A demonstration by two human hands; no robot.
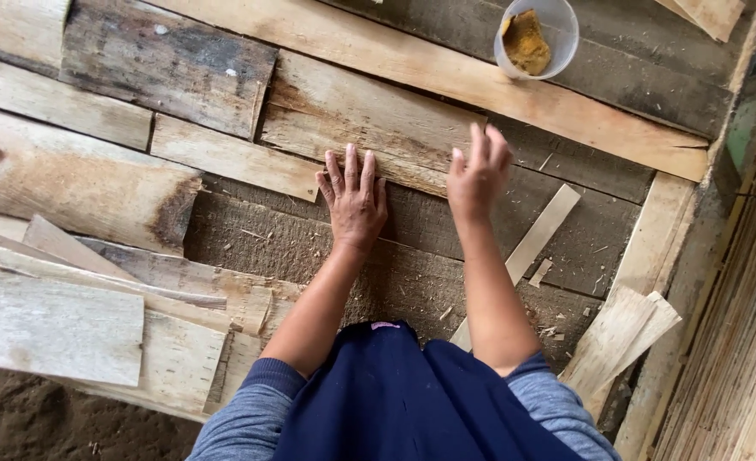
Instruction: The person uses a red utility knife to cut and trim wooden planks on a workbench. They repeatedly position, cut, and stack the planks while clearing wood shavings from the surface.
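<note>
Cup (537,38) beyond hands (354,201), planks (361,119) around.

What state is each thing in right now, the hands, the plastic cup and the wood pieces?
Left hand: open, flat on the boards, fingers spread.
Right hand: open, raised, fingertips near the pale plank.
Plastic cup: upright, holding a yellow-brown lump.
Thin wood strip: lying loose, slanted.
Stacked offcuts: piled, overlapping.
</note>
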